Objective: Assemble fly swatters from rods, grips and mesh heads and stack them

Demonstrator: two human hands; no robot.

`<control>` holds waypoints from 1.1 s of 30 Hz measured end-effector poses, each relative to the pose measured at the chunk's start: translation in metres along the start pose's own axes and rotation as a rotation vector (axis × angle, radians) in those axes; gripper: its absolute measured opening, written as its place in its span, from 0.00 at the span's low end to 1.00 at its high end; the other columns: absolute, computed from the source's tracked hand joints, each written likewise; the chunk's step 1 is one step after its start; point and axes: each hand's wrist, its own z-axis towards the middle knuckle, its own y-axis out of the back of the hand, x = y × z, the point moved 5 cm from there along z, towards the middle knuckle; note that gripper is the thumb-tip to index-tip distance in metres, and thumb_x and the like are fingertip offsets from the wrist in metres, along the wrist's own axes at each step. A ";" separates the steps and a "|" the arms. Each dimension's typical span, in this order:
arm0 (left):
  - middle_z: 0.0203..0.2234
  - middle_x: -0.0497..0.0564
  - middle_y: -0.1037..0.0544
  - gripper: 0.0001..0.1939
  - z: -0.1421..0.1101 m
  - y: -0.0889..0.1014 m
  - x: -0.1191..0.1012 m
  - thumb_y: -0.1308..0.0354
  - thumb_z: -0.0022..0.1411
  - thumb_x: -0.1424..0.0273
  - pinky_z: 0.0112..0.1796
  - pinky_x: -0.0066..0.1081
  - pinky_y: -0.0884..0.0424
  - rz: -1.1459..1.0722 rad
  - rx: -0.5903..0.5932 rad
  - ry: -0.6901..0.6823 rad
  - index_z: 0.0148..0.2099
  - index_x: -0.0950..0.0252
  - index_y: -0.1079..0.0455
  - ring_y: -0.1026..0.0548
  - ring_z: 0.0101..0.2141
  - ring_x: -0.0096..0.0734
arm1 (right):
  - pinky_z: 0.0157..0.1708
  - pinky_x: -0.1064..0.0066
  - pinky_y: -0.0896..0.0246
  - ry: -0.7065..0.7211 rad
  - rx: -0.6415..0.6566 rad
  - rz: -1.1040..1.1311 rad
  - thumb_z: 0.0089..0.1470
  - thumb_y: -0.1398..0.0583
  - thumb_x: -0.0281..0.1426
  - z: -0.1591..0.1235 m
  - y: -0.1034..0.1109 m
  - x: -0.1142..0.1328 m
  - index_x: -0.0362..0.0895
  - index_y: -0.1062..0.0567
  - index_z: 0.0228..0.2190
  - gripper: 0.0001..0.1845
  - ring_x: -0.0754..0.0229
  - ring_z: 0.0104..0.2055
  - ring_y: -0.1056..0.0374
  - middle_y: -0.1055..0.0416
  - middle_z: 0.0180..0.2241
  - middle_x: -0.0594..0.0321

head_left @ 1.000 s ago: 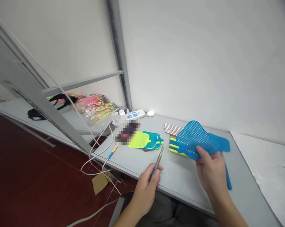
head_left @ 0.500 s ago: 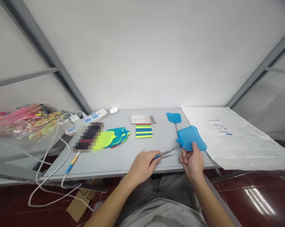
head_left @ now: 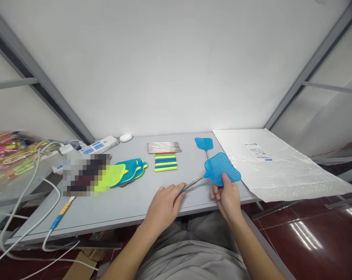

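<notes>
My left hand (head_left: 165, 204) is closed around the blue handle end of a metal rod (head_left: 195, 182). The rod's far tip meets the narrow neck of a blue fly swatter head (head_left: 222, 168); whether it sits inside the neck I cannot tell. My right hand (head_left: 227, 196) pinches the lower edge of that perforated head, thumb on top. Just behind it lies another blue fly swatter (head_left: 204, 144), its shaft partly hidden by the held head. Metal rods (head_left: 164, 147) lie in a row at the back, with coloured handle tubes (head_left: 166, 162) in front of them.
Yellow-green and teal swatter heads (head_left: 126, 173) are piled on the left, beside a pixelated patch. A power strip (head_left: 101, 146), a white oval object (head_left: 126, 137) and loose cables stand farther left. A white padded package (head_left: 269, 163) covers the table's right side and overhangs its front edge.
The rod's tip, apart from the swatter head before, now meets its neck. Both hands still keep their grips. The whole view has shifted, so the table appears farther left.
</notes>
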 end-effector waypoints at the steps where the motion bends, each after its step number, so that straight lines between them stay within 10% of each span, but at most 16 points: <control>1: 0.39 0.50 0.23 0.17 0.000 0.000 0.000 0.57 0.73 0.64 0.39 0.36 0.37 0.008 -0.004 -0.001 0.58 0.59 0.35 0.27 0.38 0.36 | 0.15 0.74 0.44 -0.001 0.010 -0.002 0.58 0.42 0.46 0.000 0.000 0.000 0.45 0.36 0.20 0.23 0.71 0.12 0.51 0.41 0.11 0.72; 16: 0.33 0.48 0.22 0.17 0.001 0.004 0.003 0.57 0.72 0.63 0.36 0.35 0.40 -0.052 0.097 -0.028 0.58 0.55 0.35 0.27 0.34 0.34 | 0.15 0.71 0.41 -0.083 0.106 -0.078 0.49 0.34 0.42 0.015 0.013 0.009 0.46 0.34 0.24 0.18 0.68 0.15 0.45 0.39 0.17 0.73; 33: 0.41 0.44 0.19 0.16 0.003 0.010 0.012 0.57 0.72 0.63 0.36 0.33 0.35 -0.157 0.030 0.076 0.53 0.56 0.30 0.26 0.33 0.32 | 0.20 0.74 0.52 -0.029 0.380 -0.377 0.57 0.40 0.43 0.014 -0.024 0.008 0.44 0.35 0.21 0.20 0.68 0.21 0.49 0.44 0.20 0.70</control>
